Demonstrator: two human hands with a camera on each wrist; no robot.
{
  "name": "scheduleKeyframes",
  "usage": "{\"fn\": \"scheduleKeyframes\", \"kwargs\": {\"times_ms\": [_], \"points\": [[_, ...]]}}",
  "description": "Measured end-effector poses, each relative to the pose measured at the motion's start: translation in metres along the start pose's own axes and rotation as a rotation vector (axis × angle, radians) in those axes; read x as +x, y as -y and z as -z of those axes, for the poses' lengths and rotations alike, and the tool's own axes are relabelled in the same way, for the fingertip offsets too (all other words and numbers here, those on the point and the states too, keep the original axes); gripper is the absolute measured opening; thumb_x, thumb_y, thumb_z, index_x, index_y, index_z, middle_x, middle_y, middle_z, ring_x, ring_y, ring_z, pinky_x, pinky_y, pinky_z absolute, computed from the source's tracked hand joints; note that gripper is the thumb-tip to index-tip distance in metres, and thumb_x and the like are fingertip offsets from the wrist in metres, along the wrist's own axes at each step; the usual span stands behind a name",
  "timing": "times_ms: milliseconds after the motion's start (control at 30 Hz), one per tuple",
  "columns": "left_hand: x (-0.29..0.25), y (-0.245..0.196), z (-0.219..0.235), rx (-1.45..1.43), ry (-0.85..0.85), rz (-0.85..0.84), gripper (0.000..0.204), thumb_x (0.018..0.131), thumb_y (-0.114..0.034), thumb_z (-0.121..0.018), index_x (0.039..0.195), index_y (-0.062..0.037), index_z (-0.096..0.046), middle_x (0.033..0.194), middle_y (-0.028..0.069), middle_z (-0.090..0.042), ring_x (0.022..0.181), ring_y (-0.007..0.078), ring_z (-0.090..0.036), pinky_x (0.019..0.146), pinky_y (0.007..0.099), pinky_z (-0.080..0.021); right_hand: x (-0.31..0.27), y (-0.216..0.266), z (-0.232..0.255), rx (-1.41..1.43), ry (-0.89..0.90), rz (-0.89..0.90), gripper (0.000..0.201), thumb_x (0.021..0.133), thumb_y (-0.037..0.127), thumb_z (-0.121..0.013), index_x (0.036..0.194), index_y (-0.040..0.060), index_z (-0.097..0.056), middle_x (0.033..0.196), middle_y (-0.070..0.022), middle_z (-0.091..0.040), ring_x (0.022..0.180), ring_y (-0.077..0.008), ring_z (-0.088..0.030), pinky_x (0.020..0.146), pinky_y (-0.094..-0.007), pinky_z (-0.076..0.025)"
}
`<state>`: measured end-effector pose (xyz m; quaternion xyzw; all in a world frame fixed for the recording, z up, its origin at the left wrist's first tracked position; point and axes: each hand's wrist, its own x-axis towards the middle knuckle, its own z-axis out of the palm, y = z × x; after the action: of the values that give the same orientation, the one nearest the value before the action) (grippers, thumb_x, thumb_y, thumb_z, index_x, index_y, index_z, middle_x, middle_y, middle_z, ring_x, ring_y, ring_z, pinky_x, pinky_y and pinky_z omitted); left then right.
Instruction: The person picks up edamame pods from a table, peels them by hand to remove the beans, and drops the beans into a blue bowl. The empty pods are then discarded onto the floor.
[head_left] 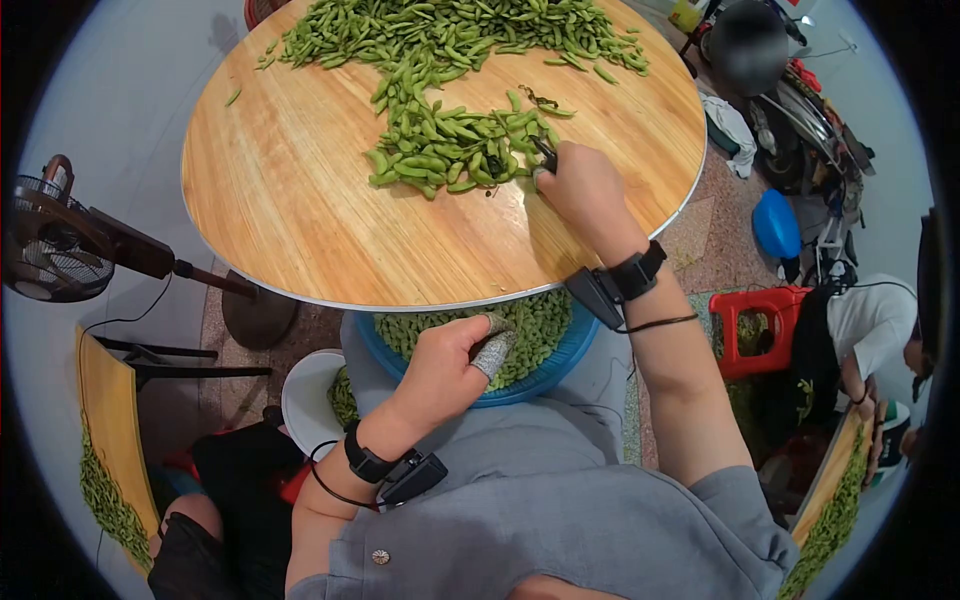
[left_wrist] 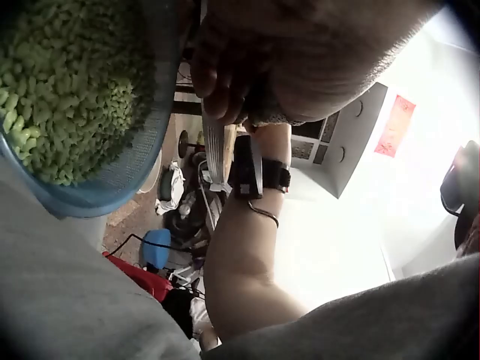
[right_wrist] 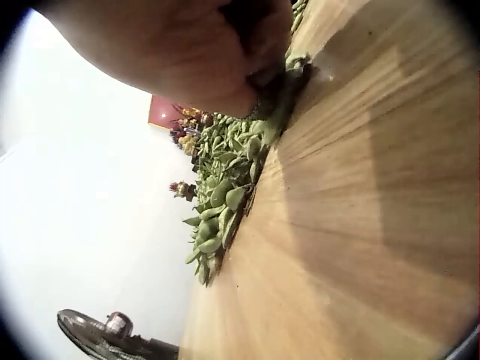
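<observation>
My right hand is at the near edge of a small heap of green soybean pods on the round wooden table. Its curled fingers pinch a small dark object; I cannot tell its kind. The right wrist view shows that dark object low over the tabletop beside the pods. Over a blue basin of shelled green beans on my lap hovers my left hand. Grey wraps cover its thumb and a finger, and its fingers hang loosely curled with nothing visible in them.
A larger pile of pods covers the table's far side. To the left stand a fan and a white bucket. A red stool and a person in white are at the right.
</observation>
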<state>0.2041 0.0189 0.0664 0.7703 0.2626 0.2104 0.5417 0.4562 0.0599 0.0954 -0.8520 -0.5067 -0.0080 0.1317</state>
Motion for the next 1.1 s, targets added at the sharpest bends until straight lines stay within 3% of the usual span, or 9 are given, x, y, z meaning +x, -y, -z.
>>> {"fn": "scheduleKeyframes", "kwargs": {"times_ms": [200, 267, 300, 500, 567, 667, 767, 1000, 1100], "points": [[0.005, -0.012, 0.002, -0.224, -0.126, 0.063, 0.012, 0.082, 0.0, -0.052, 0.092, 0.0032, -0.057, 0.077, 0.014, -0.063, 0.067, 0.0216, -0.062, 0.061, 0.0298, -0.049, -0.059, 0.005, 0.009, 0.625, 0.018, 0.101, 0.029, 0.081, 0.028, -0.066, 0.085, -0.0007, -0.06, 0.063, -0.0103, -0.062, 0.061, -0.0257, -0.061, 0.058, -0.038, -0.049], [0.009, -0.02, 0.002, -0.408, -0.176, 0.149, 0.015, 0.086, 0.001, -0.046, 0.098, 0.0045, -0.055, 0.082, 0.0089, -0.066, 0.066, 0.0109, -0.062, 0.056, 0.0236, -0.05, -0.093, 0.021, 0.022, 1.176, 0.521, -0.131, 0.022, 0.084, 0.022, -0.065, 0.089, 0.0004, -0.06, 0.066, -0.0016, -0.059, 0.064, -0.012, -0.056, 0.058, -0.0295, -0.047], [0.01, -0.019, 0.002, -0.408, -0.175, 0.152, 0.015, 0.086, 0.001, -0.046, 0.098, 0.0045, -0.055, 0.082, 0.0089, -0.066, 0.066, 0.0109, -0.062, 0.056, 0.0236, -0.05, -0.108, 0.03, 0.024, 1.322, 0.535, -0.056, 0.016, 0.087, 0.015, -0.062, 0.094, 0.0005, -0.06, 0.075, 0.0018, -0.057, 0.072, -0.0055, -0.052, 0.062, -0.0251, -0.046], [0.006, -0.011, -0.007, -0.245, -0.188, 0.134, 0.013, 0.086, 0.001, -0.051, 0.098, 0.0021, -0.055, 0.078, 0.0082, -0.064, 0.066, 0.0105, -0.061, 0.057, 0.0232, -0.05, -0.128, 0.021, -0.001, 1.289, 0.239, 0.012, 0.018, 0.085, 0.009, -0.06, 0.099, -0.0027, -0.059, 0.083, -0.0019, -0.061, 0.077, -0.006, -0.053, 0.068, -0.0237, -0.047], [0.004, -0.003, -0.006, 0.164, -0.127, -0.032, 0.014, 0.087, 0.0, -0.053, 0.1, 0.0008, -0.056, 0.077, 0.0046, -0.062, 0.064, 0.0085, -0.057, 0.059, 0.0231, -0.048, -0.129, 0.021, -0.001, 1.287, 0.267, 0.038, 0.017, 0.086, 0.009, -0.059, 0.098, -0.0019, -0.06, 0.08, -0.0005, -0.06, 0.074, -0.0053, -0.051, 0.065, -0.0233, -0.045], [-0.001, -0.013, -0.001, -0.446, 0.014, 0.227, 0.014, 0.089, -0.003, -0.052, 0.101, 0.0002, -0.057, 0.078, 0.0017, -0.06, 0.063, 0.007, -0.053, 0.059, 0.0225, -0.046, -0.125, 0.018, -0.003, 1.291, 0.457, 0.058, 0.018, 0.087, 0.011, -0.058, 0.1, -0.0016, -0.06, 0.083, -0.0004, -0.06, 0.075, -0.0046, -0.05, 0.065, -0.0233, -0.045], [-0.005, -0.012, 0.008, -0.583, 0.007, 0.272, 0.015, 0.091, -0.005, -0.049, 0.103, -0.0003, -0.058, 0.08, 0.0001, -0.058, 0.062, 0.0062, -0.052, 0.057, 0.0214, -0.044, -0.131, 0.017, -0.009, 1.313, 0.451, 0.119, 0.022, 0.089, 0.013, -0.055, 0.105, -0.0014, -0.058, 0.085, -0.0031, -0.061, 0.076, -0.0075, -0.053, 0.067, -0.0259, -0.046], [-0.008, 0.002, 0.006, -0.426, -0.063, 0.278, 0.008, 0.09, -0.006, -0.052, 0.094, -0.0005, -0.055, 0.075, 0.0029, -0.06, 0.058, 0.0059, -0.052, 0.053, 0.0224, -0.044, -0.147, 0.011, 0.022, 1.07, 0.713, 0.171, 0.034, 0.086, 0.01, -0.046, 0.118, -0.001, -0.049, 0.093, -0.0167, -0.061, 0.084, -0.0241, -0.062, 0.077, -0.0333, -0.049], [-0.01, 0.006, 0.002, -0.186, -0.083, 0.177, 0.015, 0.09, -0.012, -0.055, 0.099, -0.0004, -0.056, 0.072, 0.0039, -0.056, 0.057, 0.0146, -0.053, 0.053, 0.0276, -0.044, -0.155, 0.007, 0.004, 1.071, 0.55, 0.271, 0.035, 0.084, 0.008, -0.046, 0.119, -0.0009, -0.048, 0.094, -0.0183, -0.06, 0.086, -0.0264, -0.061, 0.078, -0.0345, -0.048]]}}
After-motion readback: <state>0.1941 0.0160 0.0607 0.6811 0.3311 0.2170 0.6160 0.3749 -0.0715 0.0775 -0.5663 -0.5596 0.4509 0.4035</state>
